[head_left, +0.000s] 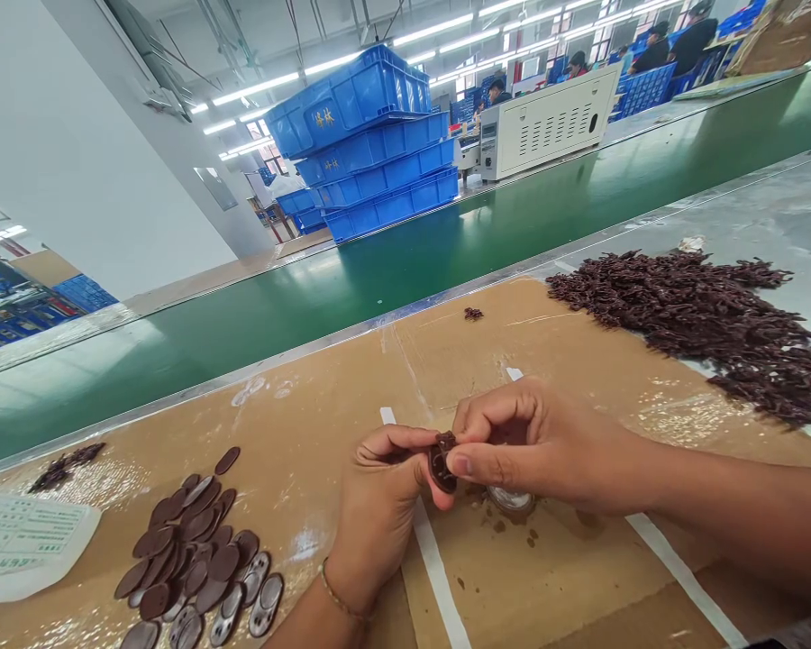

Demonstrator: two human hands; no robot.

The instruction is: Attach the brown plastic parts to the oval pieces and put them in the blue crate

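Observation:
Between my two hands is a small dark brown oval piece (441, 469), held up above the brown work surface. My left hand (388, 496) pinches it from the left with thumb and fingers. From the right, my right hand (527, 446) has thumb and fingertips closed at its upper edge, on a tiny dark bit (446, 440) there; its exact shape is hidden by the fingers. Partly behind the right hand sits a small round dish (512, 498) with wet spots near it. A pile of similar brown oval pieces (203, 550) lies to the left.
A large heap of small dark brown parts (689, 315) lies at the right. A green conveyor belt (392, 270) crosses behind the cardboard-covered table (324, 397). Blue crates (378, 144) and a cream machine (551, 122) stand beyond it. A white printed container (27, 545) is at left.

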